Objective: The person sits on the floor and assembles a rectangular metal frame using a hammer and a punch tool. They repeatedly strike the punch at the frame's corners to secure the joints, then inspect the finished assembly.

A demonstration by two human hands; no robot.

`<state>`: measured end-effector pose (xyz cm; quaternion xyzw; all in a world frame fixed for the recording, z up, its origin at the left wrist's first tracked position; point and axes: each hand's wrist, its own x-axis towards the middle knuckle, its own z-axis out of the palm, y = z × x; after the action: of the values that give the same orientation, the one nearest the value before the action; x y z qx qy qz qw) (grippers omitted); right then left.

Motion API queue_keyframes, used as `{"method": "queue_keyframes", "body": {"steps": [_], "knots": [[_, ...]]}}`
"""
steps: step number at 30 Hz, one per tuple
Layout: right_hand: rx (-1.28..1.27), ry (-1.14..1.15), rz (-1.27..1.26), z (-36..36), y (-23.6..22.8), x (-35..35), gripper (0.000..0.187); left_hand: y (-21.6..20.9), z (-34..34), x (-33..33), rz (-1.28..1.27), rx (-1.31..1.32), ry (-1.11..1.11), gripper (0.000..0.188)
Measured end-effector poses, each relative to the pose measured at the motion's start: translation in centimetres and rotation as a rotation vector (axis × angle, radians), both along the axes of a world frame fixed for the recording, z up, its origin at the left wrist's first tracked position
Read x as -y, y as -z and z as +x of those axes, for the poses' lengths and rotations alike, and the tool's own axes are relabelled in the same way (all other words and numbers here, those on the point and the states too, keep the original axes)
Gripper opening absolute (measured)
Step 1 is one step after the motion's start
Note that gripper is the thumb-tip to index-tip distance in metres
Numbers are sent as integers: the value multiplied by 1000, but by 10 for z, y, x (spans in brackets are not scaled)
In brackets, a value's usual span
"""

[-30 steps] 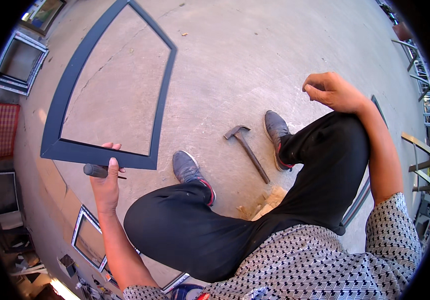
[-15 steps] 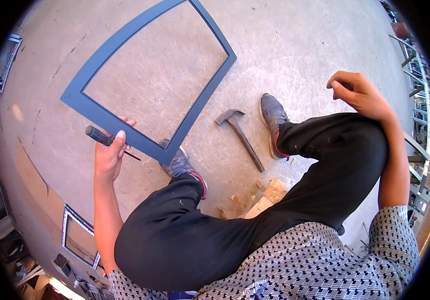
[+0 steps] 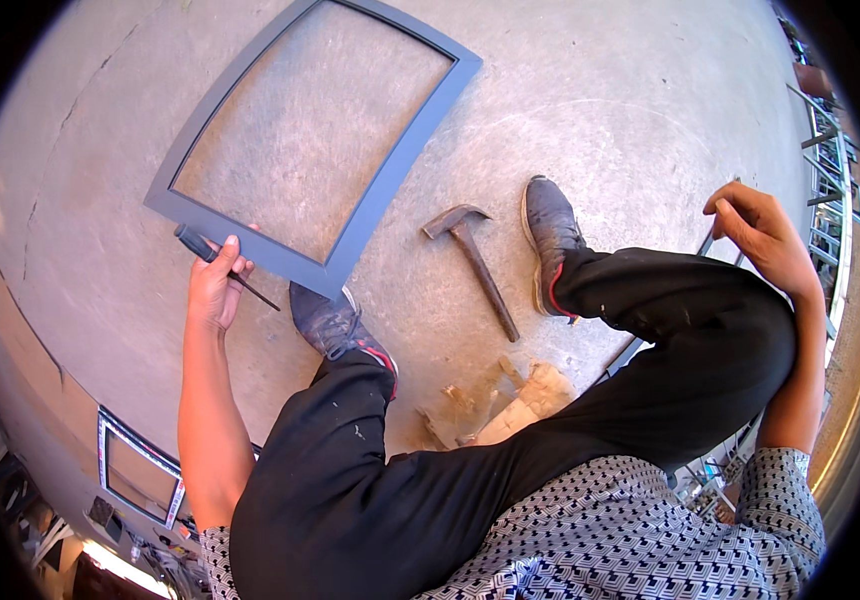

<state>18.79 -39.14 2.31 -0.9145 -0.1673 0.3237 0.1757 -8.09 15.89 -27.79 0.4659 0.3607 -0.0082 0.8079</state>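
A blue-grey metal frame [image 3: 375, 222] with curved sides is tilted up ahead of me on the left, its nearest corner by my left shoe. My left hand [image 3: 214, 288] pinches its near edge. That same hand also holds a screwdriver [image 3: 197, 242], dark handle up and left, thin shaft pointing down to the right. My right hand [image 3: 765, 240] hangs past my right knee, its fingers loosely bent and apart, with nothing seen in them. Between my shoes lies a hammer [image 3: 480, 270] with a worn head and a brown handle, touched by neither hand.
Pale broken pieces [image 3: 530, 400] lie on the concrete floor [image 3: 590, 110] between my legs. At lower left sits a smaller frame with a white edge [image 3: 140, 465] on a brown sheet. Metal racking [image 3: 825, 220] runs along the right side, and clutter fills the lower left rim.
The frame has tilted, its far edge now showing more fully, and its near corner has shifted up slightly. My right hand has moved right and down. The view has shifted a little.
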Motion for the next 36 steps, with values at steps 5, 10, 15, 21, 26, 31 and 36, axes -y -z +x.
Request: {"method": "queue_keyframes", "body": {"steps": [5, 10, 15, 21, 26, 31, 36], "knots": [[-61, 31, -48, -1, 7, 8, 33, 31, -13, -5, 66, -127, -12, 13], [-57, 26, -24, -7, 5, 8, 34, 34, -3, 11, 60, -201, -49, 15], [-48, 37, -60, -9, 11, 14, 33, 33, 0, 19, 97, -336, -89, 19], [-83, -4, -203, -16, 18, -6, 28, 37, -2, 12, 152, -405, -96, 23], [-167, -40, -147, -10, 53, -46, 24, 23, -6, -6, 334, -467, -72, 26], [-241, -230, -102, -4, 135, -116, 25, 20, -7, -51, 685, -576, -49, 24], [-349, 58, 90, -24, 252, -183, 34, 7, 19, -84, 1356, -635, 193, 33]]}}
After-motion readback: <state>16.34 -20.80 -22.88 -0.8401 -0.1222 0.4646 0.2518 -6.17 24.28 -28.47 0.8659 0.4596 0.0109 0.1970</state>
